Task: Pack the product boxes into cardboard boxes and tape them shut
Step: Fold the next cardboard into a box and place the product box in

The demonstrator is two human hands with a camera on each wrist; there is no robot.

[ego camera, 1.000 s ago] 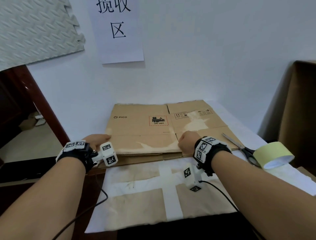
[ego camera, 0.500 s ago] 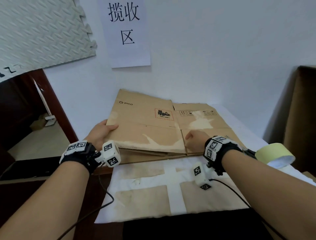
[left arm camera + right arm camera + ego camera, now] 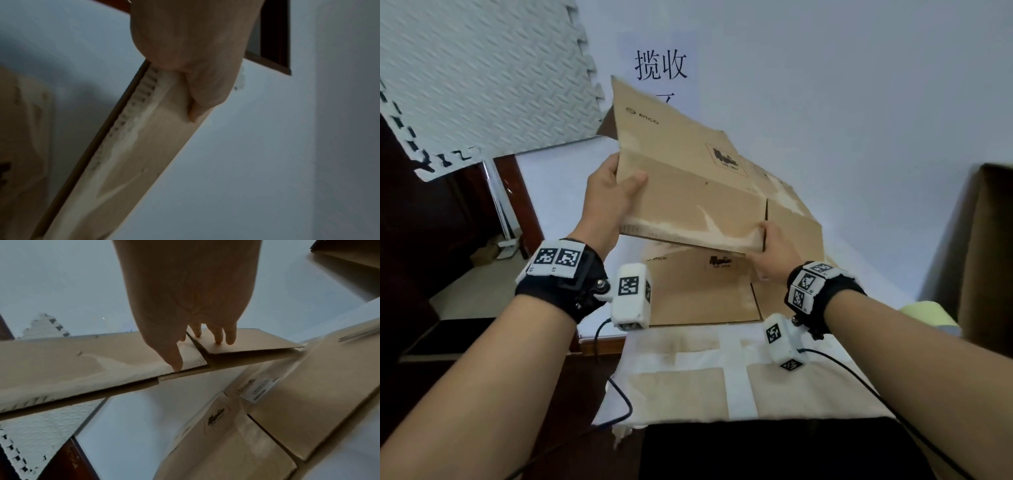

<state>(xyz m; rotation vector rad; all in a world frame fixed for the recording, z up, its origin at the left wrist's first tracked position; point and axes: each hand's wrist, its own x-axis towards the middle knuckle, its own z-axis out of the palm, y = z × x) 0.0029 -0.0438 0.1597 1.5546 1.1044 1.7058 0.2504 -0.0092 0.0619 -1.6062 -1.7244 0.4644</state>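
From left to right across the head view: the left hand (image 3: pixel 609 198) sits at about 9 o'clock of the flattened carton (image 3: pixel 688 192), thumb on top and fingers under, pinching its left edge; the left wrist view shows the thumb (image 3: pixel 205 91) pressed onto the board next to the exposed fluted edge. The carton is off the table (image 3: pixel 702 356), tilted with its left side high and its far corner toward 12 o'clock; its long axis runs from the left hand down to the right, roughly 10 to 4 o'clock. The right hand (image 3: pixel 774 257) is at the carton's near edge, around 5 o'clock, just where the slit between two flaps ends; in the right wrist view its thumb (image 3: pixel 174 360) lies on one flap and its fingers (image 3: pixel 224 335) rest on the next, so it looks like a loose pinch across the near edge. A second flat carton (image 3: pixel 698 291) lies on the table directly under the raised one. A tape roll (image 3: pixel 928 313) peeks out at 3 o'clock, behind the right forearm.

My judgement: the carton still has to be squared open, and that turns on the two hands being at opposite ends of its long axis, so pushing them toward each other should pop it into a tube
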